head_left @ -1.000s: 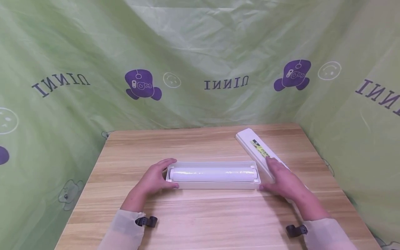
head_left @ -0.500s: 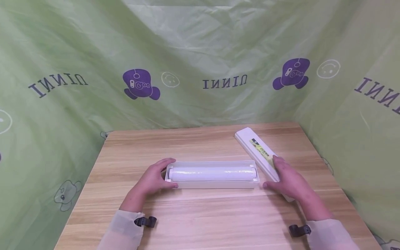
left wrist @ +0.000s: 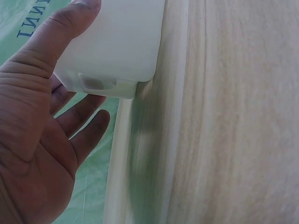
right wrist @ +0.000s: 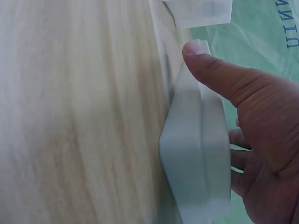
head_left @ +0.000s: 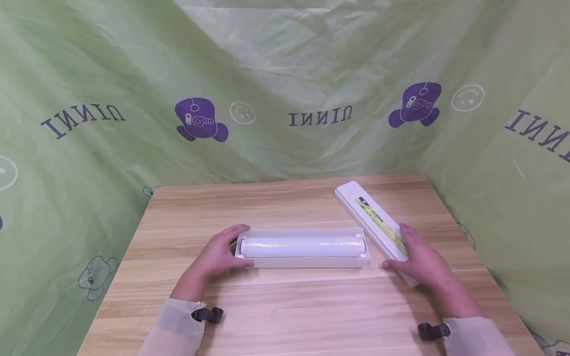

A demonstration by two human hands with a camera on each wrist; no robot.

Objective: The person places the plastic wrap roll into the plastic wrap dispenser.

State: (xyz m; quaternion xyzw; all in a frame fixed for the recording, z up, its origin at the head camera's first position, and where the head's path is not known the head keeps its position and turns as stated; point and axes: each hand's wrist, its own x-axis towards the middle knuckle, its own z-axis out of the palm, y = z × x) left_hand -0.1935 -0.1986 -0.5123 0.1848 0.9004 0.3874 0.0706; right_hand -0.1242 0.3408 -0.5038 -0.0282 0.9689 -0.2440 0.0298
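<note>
A long white plastic cling film box [head_left: 307, 262] lies across the table, holding a shiny white roll of cling film [head_left: 303, 246]. My left hand [head_left: 216, 254] grips its left end, thumb on the near wall and fingers round the far side; the left wrist view shows the thumb against the box's wall [left wrist: 119, 42]. Right of the box lies its white lid [head_left: 356, 210], slanted, with a green and yellow label on top. My right hand [head_left: 423, 259] spans the lid's near part with thumb and fingers spread, the thumb [right wrist: 219, 70] straight along its near side.
The wooden table [head_left: 285, 311] stretches in front of the box and behind it. Green printed curtains [head_left: 267, 59] hang round the back and sides of the table. A black wrist camera [head_left: 207, 315] sits on the left sleeve, another [head_left: 433, 331] on the right.
My right hand has slid right and slightly toward me, away from the box's right end and along the lid, uncovering more of the label. The left hand keeps its hold on the box.
</note>
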